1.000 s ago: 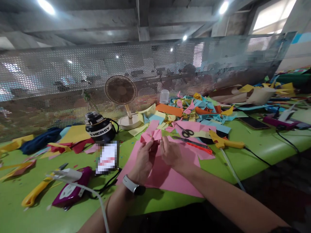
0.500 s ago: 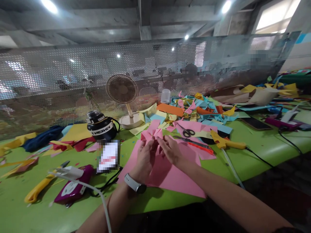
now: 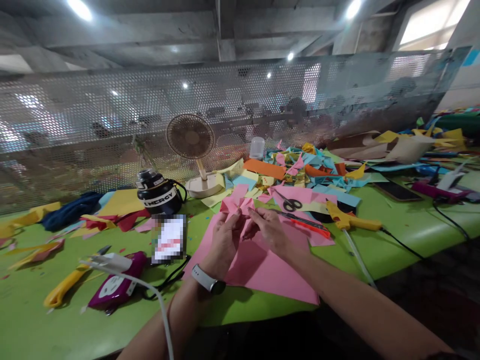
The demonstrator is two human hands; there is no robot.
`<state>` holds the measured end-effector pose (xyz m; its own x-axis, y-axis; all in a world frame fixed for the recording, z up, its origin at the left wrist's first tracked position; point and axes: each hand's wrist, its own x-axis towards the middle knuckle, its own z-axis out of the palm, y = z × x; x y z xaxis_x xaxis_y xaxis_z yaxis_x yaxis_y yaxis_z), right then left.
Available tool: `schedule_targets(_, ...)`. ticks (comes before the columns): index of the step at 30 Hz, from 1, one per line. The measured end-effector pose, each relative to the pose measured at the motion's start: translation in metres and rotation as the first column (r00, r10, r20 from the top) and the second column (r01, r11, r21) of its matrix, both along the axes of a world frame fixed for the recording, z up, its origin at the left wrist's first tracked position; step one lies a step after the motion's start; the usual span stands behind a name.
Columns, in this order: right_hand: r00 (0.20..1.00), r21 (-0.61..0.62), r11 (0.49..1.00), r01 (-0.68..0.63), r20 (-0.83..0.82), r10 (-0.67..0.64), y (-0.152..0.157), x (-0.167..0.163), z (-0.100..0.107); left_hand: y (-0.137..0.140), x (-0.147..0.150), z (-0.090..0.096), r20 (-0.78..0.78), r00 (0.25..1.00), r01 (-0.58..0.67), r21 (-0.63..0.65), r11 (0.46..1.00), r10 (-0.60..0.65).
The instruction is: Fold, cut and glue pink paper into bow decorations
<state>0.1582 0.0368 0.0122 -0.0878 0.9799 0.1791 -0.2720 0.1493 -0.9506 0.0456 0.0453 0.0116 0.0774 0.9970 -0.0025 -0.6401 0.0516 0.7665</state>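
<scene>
A small folded piece of pink paper [image 3: 229, 205] is held up over the middle of the table. My left hand [image 3: 224, 242], with a watch on its wrist, pinches the lower left of it between thumb and fingers. At its right edge my right hand [image 3: 273, 231] closes thumb and fingertips on the same paper. Beneath both hands lies a large pink sheet [image 3: 262, 280]. Scissors with black handles [image 3: 291, 204] and a red-orange cutter knife [image 3: 309, 227] rest just beyond my right hand.
A yellow glue gun [image 3: 350, 220] with a cable lies on the right, near a dark phone [image 3: 397, 191]. Coloured paper scraps [image 3: 318, 165] pile at the back. Leftward are a small fan [image 3: 190, 137], a black bottle [image 3: 159, 195], a purple power bank [image 3: 116, 287] and a yellow-handled tool [image 3: 65, 287].
The view has shifted slightly, so everything sits a little further right. My right hand's fingers have curled and drawn a little away from the left; both hands still hold the folded paper.
</scene>
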Motion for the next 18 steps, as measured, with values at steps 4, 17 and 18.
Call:
schedule_targets(4,0.999,-0.012,1.0,0.017,0.045,-0.016,0.0007,0.0024,0.0007,-0.0011,-0.002,0.001,-0.042,0.999,0.014,0.067,0.998,-0.012)
schedule_targets(17,0.974,0.038,0.978,0.205,0.087,-0.208,0.0061,0.0072,0.002,-0.0009,-0.0035,0.0073,-0.116,0.993,-0.01,0.146,0.989,0.027)
schedule_targets(18,0.976,0.024,0.98,0.197,0.088,-0.199,0.0057,0.0077,0.0024,0.0002,-0.0042,0.0068,-0.117,0.993,-0.017,0.148,0.989,0.034)
